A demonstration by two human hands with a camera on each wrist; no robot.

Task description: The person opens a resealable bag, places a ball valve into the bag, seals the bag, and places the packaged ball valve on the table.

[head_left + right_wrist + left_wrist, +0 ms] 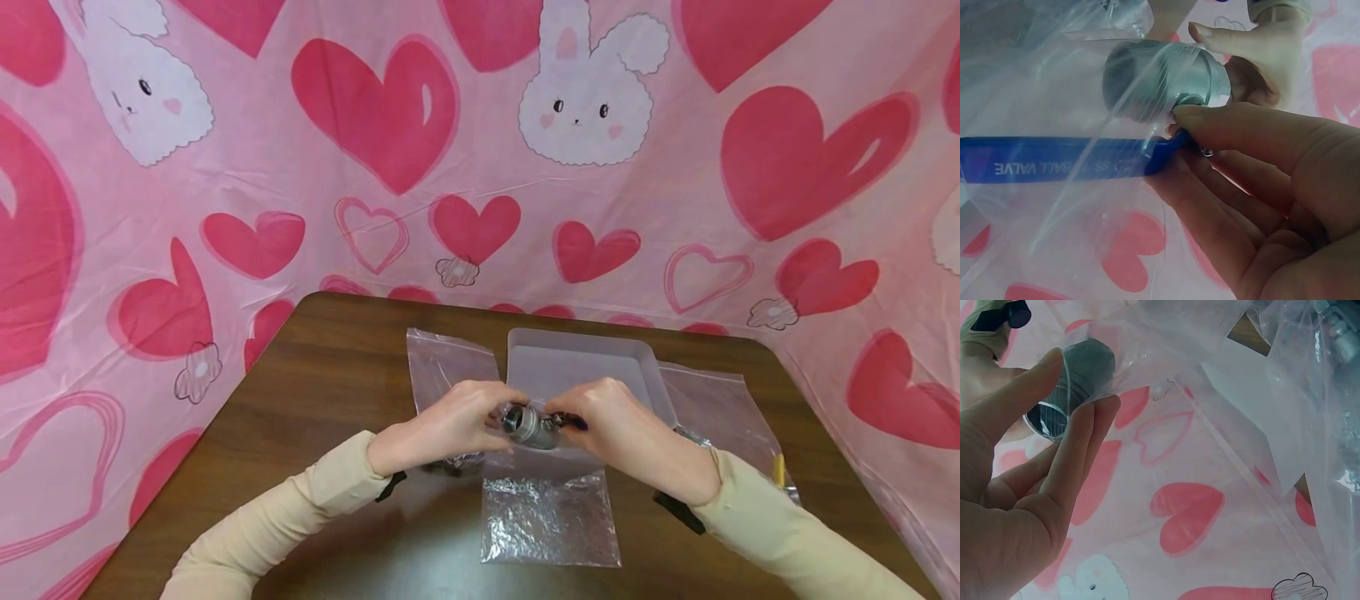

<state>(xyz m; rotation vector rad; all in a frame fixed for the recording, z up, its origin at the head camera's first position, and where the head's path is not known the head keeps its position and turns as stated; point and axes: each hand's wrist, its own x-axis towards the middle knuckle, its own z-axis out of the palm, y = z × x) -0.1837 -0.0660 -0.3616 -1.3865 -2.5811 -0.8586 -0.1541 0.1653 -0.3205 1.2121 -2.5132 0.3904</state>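
Observation:
A silver ball valve [542,432] is held up between my two hands, over the front of the plastic tray. My left hand [468,417] grips one end, thumb and fingers about its open threaded mouth [1047,420]. From the other side my right hand [600,412] pinches the base of the blue lever handle [1054,159], close to the valve body [1147,81]. Clear plastic [1041,212] drapes over the lever and part of the body in the right wrist view. Below the hands lies a clear plastic bag [551,521] on the table.
Behind the hands stands a translucent white tray [585,367]. Clear zip bags lie on both sides, one at left [450,362] and one at right [720,400], with a yellow item [779,471] by the right one. Patterned pink cloth [480,142] hangs around the wooden table [337,375].

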